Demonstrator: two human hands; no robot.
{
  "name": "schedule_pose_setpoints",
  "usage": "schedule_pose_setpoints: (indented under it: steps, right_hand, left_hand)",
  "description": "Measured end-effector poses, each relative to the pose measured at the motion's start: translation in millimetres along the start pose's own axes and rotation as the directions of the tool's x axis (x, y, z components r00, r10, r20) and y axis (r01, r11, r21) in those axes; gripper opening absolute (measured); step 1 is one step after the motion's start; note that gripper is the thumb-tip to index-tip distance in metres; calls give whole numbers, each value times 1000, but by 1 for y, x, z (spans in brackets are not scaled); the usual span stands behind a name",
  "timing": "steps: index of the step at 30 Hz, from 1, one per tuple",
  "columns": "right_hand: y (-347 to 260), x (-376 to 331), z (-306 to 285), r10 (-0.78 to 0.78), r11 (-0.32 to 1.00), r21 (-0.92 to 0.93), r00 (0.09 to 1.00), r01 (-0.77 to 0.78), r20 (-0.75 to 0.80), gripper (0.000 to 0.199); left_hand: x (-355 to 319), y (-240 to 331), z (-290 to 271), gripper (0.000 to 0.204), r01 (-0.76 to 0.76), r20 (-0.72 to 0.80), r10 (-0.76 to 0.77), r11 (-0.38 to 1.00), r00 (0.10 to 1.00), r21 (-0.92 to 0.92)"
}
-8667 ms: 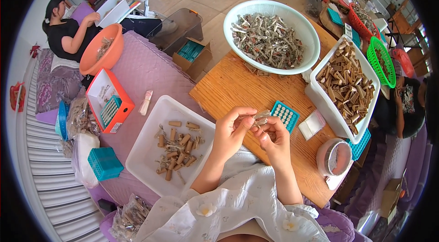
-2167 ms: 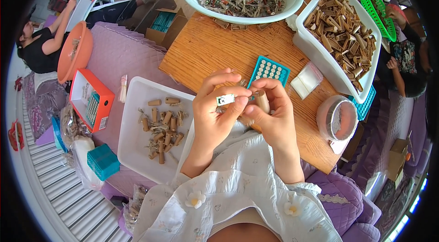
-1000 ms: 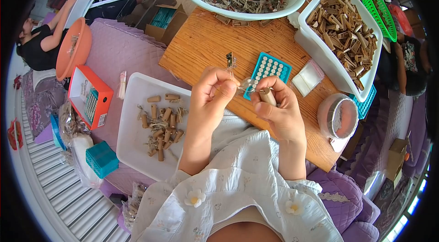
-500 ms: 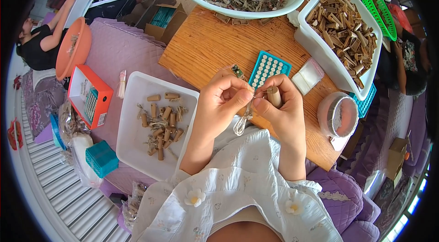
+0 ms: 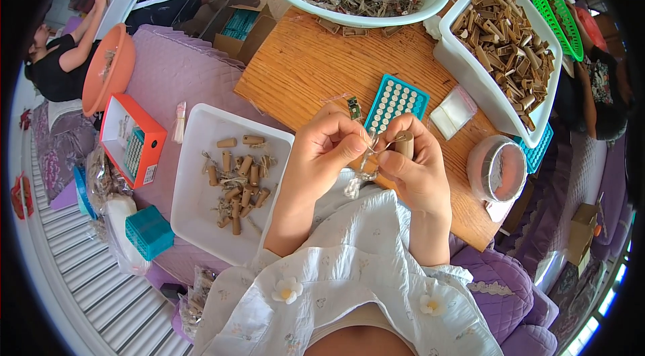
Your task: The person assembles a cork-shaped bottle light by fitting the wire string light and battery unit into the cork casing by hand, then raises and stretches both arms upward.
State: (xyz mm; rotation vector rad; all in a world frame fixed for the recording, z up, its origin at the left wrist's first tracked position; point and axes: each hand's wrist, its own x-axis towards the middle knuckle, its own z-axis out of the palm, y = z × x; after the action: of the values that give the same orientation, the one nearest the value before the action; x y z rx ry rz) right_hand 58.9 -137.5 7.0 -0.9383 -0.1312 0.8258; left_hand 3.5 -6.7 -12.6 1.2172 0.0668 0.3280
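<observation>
Over there the left hand [image 5: 327,149] pinches fine wiring [image 5: 353,187], the right hand [image 5: 421,169] grips a tan cylinder [image 5: 404,146] at centre, seemingly half-done; wired ones [image 5: 245,174] lie in the white tray [image 5: 196,225] towards eight o'clock, heaped tan shells [image 5: 500,53] at two look untouched

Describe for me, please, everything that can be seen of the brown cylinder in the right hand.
The brown cylinder is short and smooth-looking, perhaps wood or cardboard, with a round end facing up toward the camera. It is held roughly upright between thumb and fingers of the right hand, above the wooden table, on the person's side of the teal tray. Thin wire shows between it and the left hand; whether wire and cylinder are joined cannot be told. Its lower end is hidden.
</observation>
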Motion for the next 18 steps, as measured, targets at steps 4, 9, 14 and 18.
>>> schedule_pose_setpoints:
  steps: [4, 9, 14, 18]
  right_hand:
    - [3, 2, 2, -47, 994, -97, 999, 49, 21, 20]
    - [3, -1, 3, -55, 992, -113, 998, 56, 5, 20]
    - [0, -2, 1, 46, 999, 9, 998, -47, 46, 21]
    - [1, -1, -3, 84, 992, 90, 992, -92, 92, 22]
  left_hand:
    - [-1, 4, 0, 9, 132, -26, -139, 975, 990, -177]
    - [-2, 4, -6, 1, 126, -39, -140, 960, 989, -250]
    - [3, 2, -7, 1, -5, -27, 1, 992, 1000, -127]
    - [4, -1, -13, 4, -56, 64, 56, 998, 996, -9]
